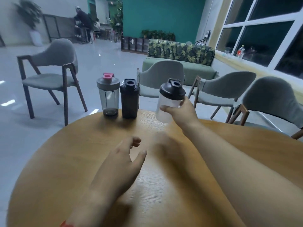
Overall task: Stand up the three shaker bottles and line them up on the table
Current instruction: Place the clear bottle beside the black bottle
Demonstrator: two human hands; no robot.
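Note:
Two shaker bottles stand upright side by side at the far edge of the round wooden table [82, 161]: a smoky clear bottle with a grey lid and pink cap [108, 95] on the left, and an all-black bottle [129, 99] touching its right side. My right hand [179, 112] grips a clear bottle with a black lid [168, 99], held nearly upright, slightly tilted, just above the table to the right of the black one. My left hand [124, 159] rests over the table's middle, fingers apart, holding nothing.
Several grey upholstered chairs with dark wooden frames ring the far side of the table, one [49, 74] at far left, others [226, 90] at right. A green leaf-patterned sofa [180, 53] stands behind them. Windows run along the right wall. People sit far back.

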